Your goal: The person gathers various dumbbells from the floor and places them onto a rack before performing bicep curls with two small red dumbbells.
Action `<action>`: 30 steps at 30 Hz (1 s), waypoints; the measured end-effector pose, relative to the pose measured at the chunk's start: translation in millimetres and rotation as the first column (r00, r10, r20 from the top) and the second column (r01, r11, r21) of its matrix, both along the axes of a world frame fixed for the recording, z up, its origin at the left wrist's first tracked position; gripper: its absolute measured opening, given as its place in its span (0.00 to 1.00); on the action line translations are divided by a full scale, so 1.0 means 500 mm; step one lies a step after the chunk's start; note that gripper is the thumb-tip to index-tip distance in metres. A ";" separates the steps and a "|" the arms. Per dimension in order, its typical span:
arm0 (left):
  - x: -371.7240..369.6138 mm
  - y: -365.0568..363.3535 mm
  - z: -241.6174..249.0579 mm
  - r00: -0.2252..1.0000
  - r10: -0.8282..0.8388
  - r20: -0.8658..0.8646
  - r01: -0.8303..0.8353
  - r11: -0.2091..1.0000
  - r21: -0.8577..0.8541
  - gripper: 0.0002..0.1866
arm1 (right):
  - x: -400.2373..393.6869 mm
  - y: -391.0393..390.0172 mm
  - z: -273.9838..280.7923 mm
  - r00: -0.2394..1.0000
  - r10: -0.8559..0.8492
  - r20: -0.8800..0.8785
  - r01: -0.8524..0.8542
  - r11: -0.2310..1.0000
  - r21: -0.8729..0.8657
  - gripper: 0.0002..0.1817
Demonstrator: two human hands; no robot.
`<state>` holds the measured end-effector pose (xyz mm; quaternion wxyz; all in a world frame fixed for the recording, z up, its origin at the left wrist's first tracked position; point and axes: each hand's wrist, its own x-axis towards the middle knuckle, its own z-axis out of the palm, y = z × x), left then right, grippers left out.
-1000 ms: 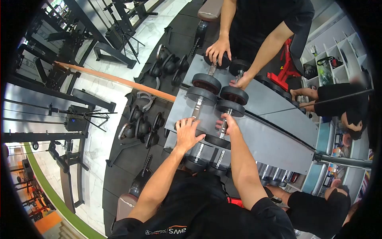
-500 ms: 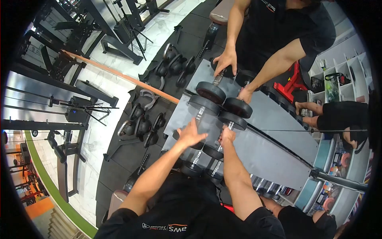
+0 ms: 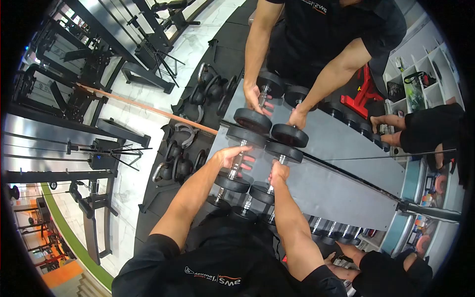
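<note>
Two black dumbbells with chrome handles lie side by side on a grey metal shelf against a mirror. My left hand is at the left dumbbell, its thumb over the handle and its spread fingers reaching past the other side without closing. Wrapped round the handle of the right dumbbell is my right hand. Part of that handle is hidden by the fingers. The mirror repeats both hands and both dumbbells above.
More dumbbells sit in a row below the shelf's near edge, continuing right. Several kettlebells stand on the black floor at left, near cable machines. Another person is at lower right, by white shelving.
My left hand has come down from above the left dumbbell to its handle, fingers passing to the far side. My right hand keeps its hold. The view has shifted slightly.
</note>
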<state>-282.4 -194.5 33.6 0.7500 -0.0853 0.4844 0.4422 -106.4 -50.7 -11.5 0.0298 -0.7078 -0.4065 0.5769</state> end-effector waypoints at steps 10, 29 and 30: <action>-0.007 -0.015 -0.026 0.993 0.009 0.119 -0.035 0.976 0.213 0.27 | -0.005 -0.003 0.007 0.999 0.004 0.037 -0.004 1.000 -0.006 0.17; 0.034 0.006 -0.027 0.991 0.118 -0.058 -0.113 0.989 0.092 0.22 | -0.011 -0.003 0.023 0.996 0.023 0.089 -0.026 0.999 0.033 0.17; 0.036 0.000 -0.027 0.988 0.145 -0.051 -0.139 0.985 0.103 0.22 | -0.012 -0.002 0.028 0.995 0.038 0.095 -0.041 0.999 0.028 0.17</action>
